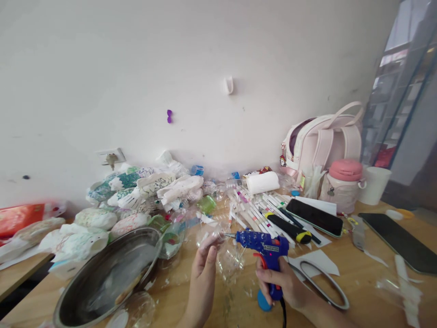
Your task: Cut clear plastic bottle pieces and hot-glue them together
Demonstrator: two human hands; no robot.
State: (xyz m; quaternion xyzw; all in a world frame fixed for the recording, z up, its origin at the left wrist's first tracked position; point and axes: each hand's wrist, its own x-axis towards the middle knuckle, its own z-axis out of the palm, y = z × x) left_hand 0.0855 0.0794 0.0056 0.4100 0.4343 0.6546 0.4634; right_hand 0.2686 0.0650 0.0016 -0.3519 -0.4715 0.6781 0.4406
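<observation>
Glue gun (264,245): five o'clock from view centre, nozzle toward nine
Right hand (286,279): fingers clamped round its handle
Left hand (204,269): fingers closed on clear plastic (218,232), six o'clock

I see a pale wall (191,59) behind the wooden counter (170,288). It carries a white socket (102,157) and, higher, one small white fixture (229,85). At the right are blurred shelves (382,98). The light is soft.
</observation>
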